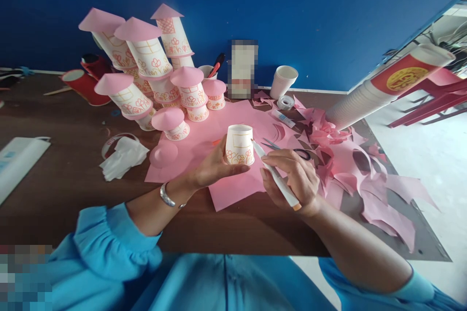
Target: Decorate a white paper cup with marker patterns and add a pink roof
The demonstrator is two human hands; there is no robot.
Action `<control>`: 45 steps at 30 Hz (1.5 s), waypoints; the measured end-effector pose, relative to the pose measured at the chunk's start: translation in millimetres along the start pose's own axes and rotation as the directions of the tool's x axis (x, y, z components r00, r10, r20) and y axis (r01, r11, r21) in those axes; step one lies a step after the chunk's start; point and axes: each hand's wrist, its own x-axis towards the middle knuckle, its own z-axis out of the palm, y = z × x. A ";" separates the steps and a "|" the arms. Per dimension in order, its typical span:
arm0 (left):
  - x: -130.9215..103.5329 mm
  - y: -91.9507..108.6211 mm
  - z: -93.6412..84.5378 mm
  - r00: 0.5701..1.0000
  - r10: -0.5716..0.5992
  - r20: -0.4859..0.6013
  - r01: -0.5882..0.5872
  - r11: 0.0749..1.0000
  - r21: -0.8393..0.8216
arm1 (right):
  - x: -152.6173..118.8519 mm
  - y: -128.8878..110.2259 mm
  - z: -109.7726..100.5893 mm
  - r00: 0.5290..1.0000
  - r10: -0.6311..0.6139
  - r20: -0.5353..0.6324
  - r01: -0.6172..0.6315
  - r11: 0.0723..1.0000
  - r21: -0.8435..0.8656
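Note:
My left hand (219, 163) grips a white paper cup (240, 142) that stands upside down, its base up. On the cup's side are orange flowers near the rim and a yellow-brown rectangle above them. Between the fingers of my right hand (294, 177) is a white marker (280, 184) with an orange end, its tip at or very near the cup's right edge. Pink paper (233, 194) lies under both hands. Behind the right hand rest dark-handled scissors (302, 154), partly hidden.
Cup towers with pink cone roofs (137, 29) stand at the back left. Pink scraps (368, 180) cover the right side, beside a leaning stack of cups (350, 102). A tape roll (285, 102), a glue tube (283, 118) and crumpled tissue (124, 158) lie around.

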 end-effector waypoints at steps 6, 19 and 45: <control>0.6 0.1 0.6 1.000 -0.003 -0.005 0.004 0.998 0.055 | 3.2 -0.1 1.1 1.000 -0.029 -0.003 0.029 0.999 0.016; -0.1 -7.6 -0.2 1.000 -0.006 -0.018 0.007 0.995 0.104 | 3.1 -0.3 1.4 0.999 -0.053 -0.004 0.053 0.998 0.020; 2.3 -7.0 0.4 0.999 0.017 0.028 -0.021 0.989 0.145 | 3.9 -0.8 0.8 0.994 -0.102 0.024 0.102 0.995 0.021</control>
